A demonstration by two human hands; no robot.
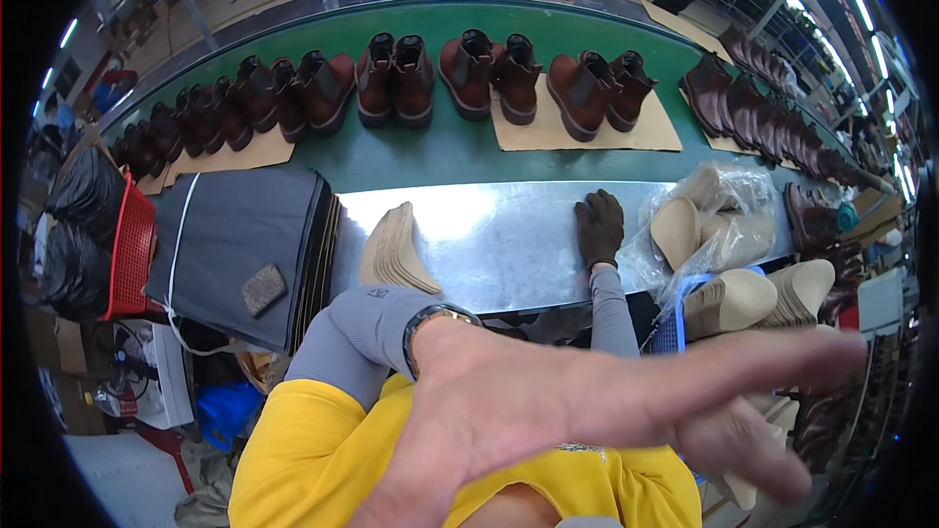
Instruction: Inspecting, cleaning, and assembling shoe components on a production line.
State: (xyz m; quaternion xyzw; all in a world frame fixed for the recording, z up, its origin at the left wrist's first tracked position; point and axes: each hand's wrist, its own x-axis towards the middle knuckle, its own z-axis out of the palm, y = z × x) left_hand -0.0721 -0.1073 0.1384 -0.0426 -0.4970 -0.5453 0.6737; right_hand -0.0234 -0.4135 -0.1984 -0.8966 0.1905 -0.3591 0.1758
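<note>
My left hand point(548, 401), bare and with a watch on the wrist, is raised close to the camera. Its fingers are stretched out and spread, blurred at the tips, with nothing seen in them. A dark glove covers my right hand point(599, 227), which lies on the metal tabletop point(499, 235), fingers forward and apart, nothing visible under it. A curved stack of beige insoles point(396, 249) lies left of it. Close by on the right is a clear plastic bag point(719, 220) with beige insoles inside.
Pairs of brown boots point(394, 83) line the green surface point(440, 152), some on cardboard point(646, 127). Black sheets point(235, 235) are stacked at left, beside a red basket point(130, 249). A blue basket point(667, 330) holds more insoles at right. Someone sits across the table.
</note>
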